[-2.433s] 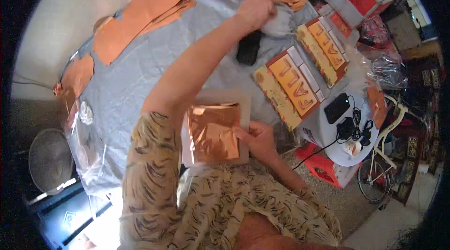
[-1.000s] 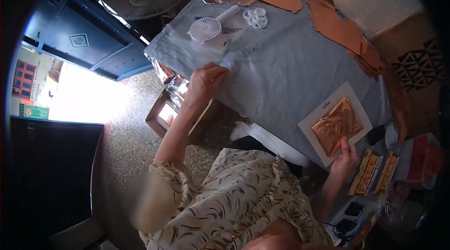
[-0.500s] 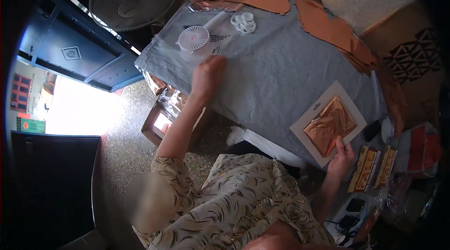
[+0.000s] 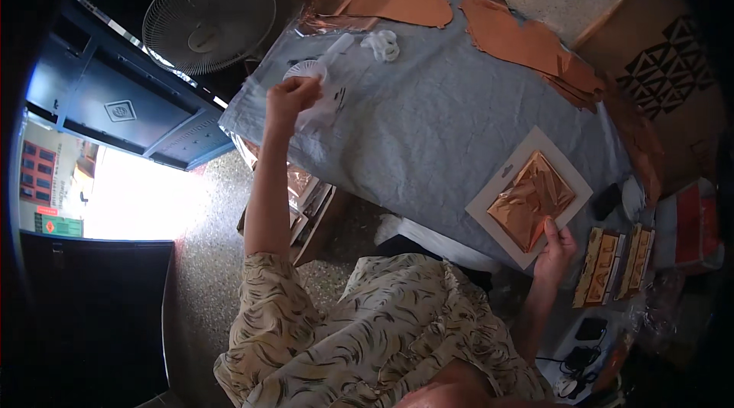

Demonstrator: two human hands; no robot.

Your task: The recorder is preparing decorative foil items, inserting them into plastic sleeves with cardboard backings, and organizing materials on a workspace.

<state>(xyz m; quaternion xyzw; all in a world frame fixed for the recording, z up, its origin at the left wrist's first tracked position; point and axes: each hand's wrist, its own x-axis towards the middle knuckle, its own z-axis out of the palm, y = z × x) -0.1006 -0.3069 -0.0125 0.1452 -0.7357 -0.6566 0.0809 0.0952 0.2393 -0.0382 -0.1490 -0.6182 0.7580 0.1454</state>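
Two hands work apart. Upper centre, the left hand (image 4: 292, 96) pinches a thin clear plastic sheet (image 4: 330, 94) off the grey cloth-covered table (image 4: 428, 125). Lower right, the right hand (image 4: 556, 250), fingers loosely curled, steadies a white square card (image 4: 527, 198) bearing crumpled copper foil (image 4: 531, 198). Judged next: carrying the sheet across calls for a light grip.

A standing fan (image 4: 208, 19) sits beyond the table, copper-coloured sheets (image 4: 527, 42) along its far edge.

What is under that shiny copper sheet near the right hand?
The copper foil lies on a white card, which rests on the grey cloth. The right hand touches the card's edge. Whatever is beneath the cloth is covered.
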